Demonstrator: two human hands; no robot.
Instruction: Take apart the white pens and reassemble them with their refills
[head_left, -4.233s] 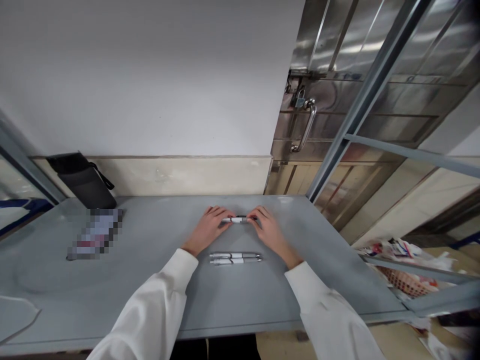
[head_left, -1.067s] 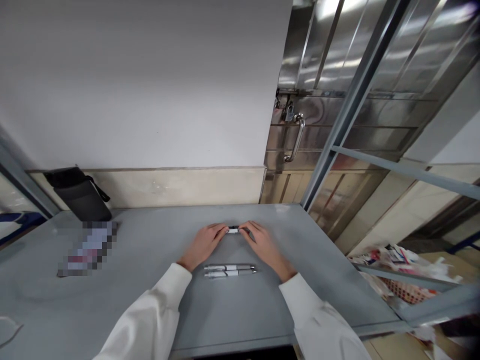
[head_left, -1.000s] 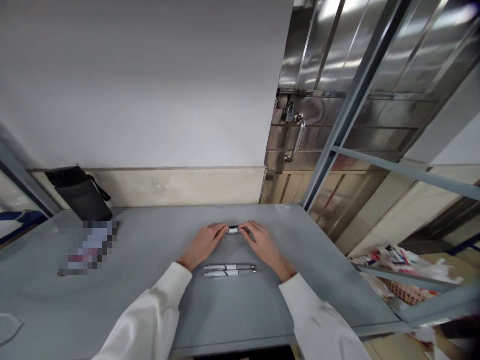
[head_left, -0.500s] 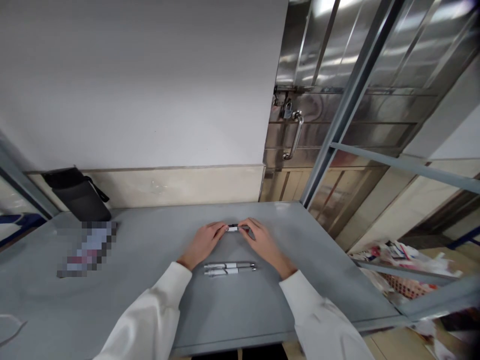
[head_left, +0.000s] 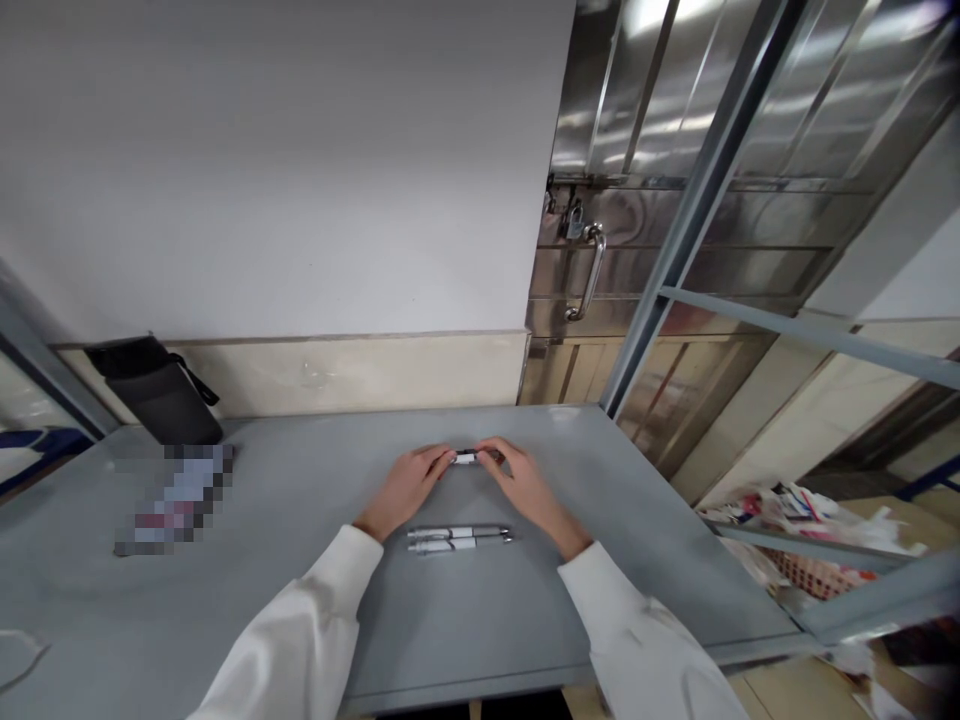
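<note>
Between my two hands, over the far middle of the grey table [head_left: 300, 580], lies a pen [head_left: 466, 458] with a white and dark barrel; its ends are hidden by my fingers. My left hand [head_left: 409, 487] pinches its left end with thumb and fingertips. The right end is pinched by my right hand [head_left: 523, 490]. Closer to me, two pens [head_left: 459, 538] with white labels and clear or silvery barrels lie side by side, roughly parallel to the table's front edge. Neither hand touches them.
A dark bottle or pouch with a strap [head_left: 161, 390] stands at the back left, beside a blurred-out item [head_left: 180, 500]. A thin cord [head_left: 26, 655] lies at the left. Metal frame bars [head_left: 667, 270] rise at the right, near a basket [head_left: 814, 575] with plastic bags.
Almost nothing differs. Both hands keep their grip on the pen, with only slight finger movement at its right end; the two other pens lie where they were.
</note>
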